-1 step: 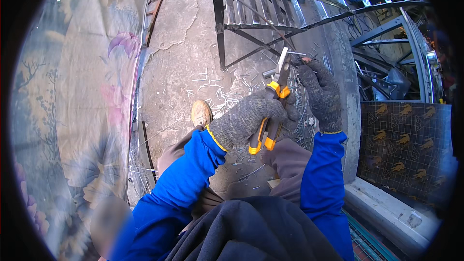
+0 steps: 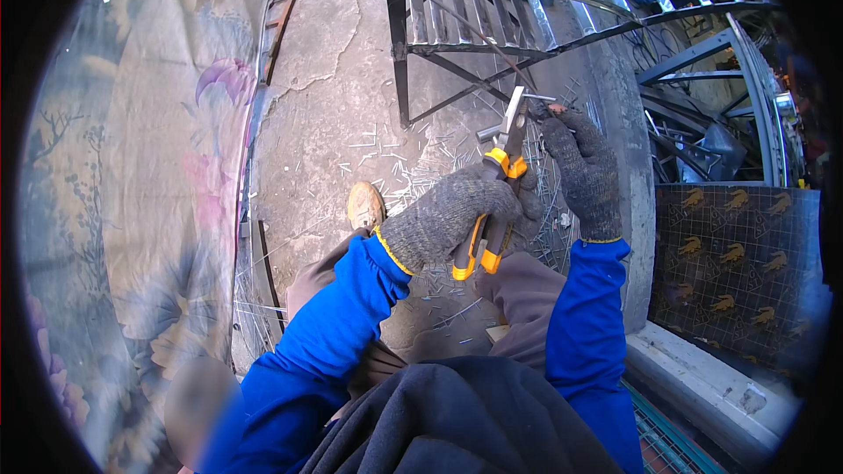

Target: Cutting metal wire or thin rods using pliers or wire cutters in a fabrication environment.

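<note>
Above the floor [image 2: 327, 127], nearer its right edge than the flowery cloth [image 2: 162, 202] on its left edge, a pair of yellow and black pliers [image 2: 498, 158] points up and away from the person. The left hand [image 2: 452, 215] wears a gray glove and is wrapped around the pliers' handles. I can't tell if their metal mouth is pinched together or a bit apart. The right hand [image 2: 584, 162] has its gloved fingers bent in, close to a thin silver stick [image 2: 542, 97] by the tip of the pliers. It may be pinching that stick, but the fingertips are too small to be sure.

Lots of little metal bits [image 2: 386, 155] lie on the floor, past the shoe [image 2: 365, 204] and under the hands. A metal frame [image 2: 399, 61] stands toward the floor's far edge.

My guess is that this is the step of lining up the stick with the pliers. The next move would call for keeping the stick steady, fingertips away from the metal mouth, and then a firm squeeze.
</note>
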### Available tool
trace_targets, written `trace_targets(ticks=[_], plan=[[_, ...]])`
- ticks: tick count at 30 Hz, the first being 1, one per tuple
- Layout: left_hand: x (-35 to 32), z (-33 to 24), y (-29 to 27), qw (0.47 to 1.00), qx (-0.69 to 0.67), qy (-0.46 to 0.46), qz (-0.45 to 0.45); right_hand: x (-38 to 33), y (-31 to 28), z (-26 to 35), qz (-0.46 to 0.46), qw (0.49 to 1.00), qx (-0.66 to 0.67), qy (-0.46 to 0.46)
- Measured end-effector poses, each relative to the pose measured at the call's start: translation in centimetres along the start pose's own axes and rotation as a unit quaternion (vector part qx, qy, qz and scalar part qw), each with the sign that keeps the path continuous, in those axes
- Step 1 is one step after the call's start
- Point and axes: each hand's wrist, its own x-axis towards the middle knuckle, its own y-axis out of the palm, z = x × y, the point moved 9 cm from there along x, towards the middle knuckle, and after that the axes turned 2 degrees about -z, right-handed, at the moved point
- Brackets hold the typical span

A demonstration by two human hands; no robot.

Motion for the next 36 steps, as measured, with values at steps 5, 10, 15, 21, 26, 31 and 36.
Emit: trace_targets(ticks=[5,10,15,21,26,31,36], plan=[[-0.6,-0.2,0.7,0.997,-0.049,-0.047,-0.021,-0.1,-0.4,-0.5,-0.003,1.0,0.008,0.001],[-0.3,0.4,0.2,1.0,-0.015,-0.001,0.001,-0.1,-0.5,-0.5,0.042,0.996,0.074,0.017],[-0.7,-0.7,1.1,0.989,0.139,-0.02,-0.04,-0.3,-1.3,-0.1,0.058,0.995,0.073,0.036],[-0.2,0.0,0.6,0.979,0.18,-0.022,-0.09,-0.1,-1.8,0.1,0.061,0.997,0.021,0.046],[-0.6,-3.3,-0.4,0.817,0.467,0.266,-0.211,-0.2,-2.1,0.8,0.053,0.998,-0.002,0.019],[0.0,-2.0,-0.2,0.949,0.28,0.072,-0.126,-0.6,-2.7,1.1,-0.003,1.0,0.029,-0.004],[-0.8,0.0,3.5,0.999,-0.026,-0.014,0.027,-0.8,-1.4,-0.3,-0.007,0.996,0.094,-0.002]])
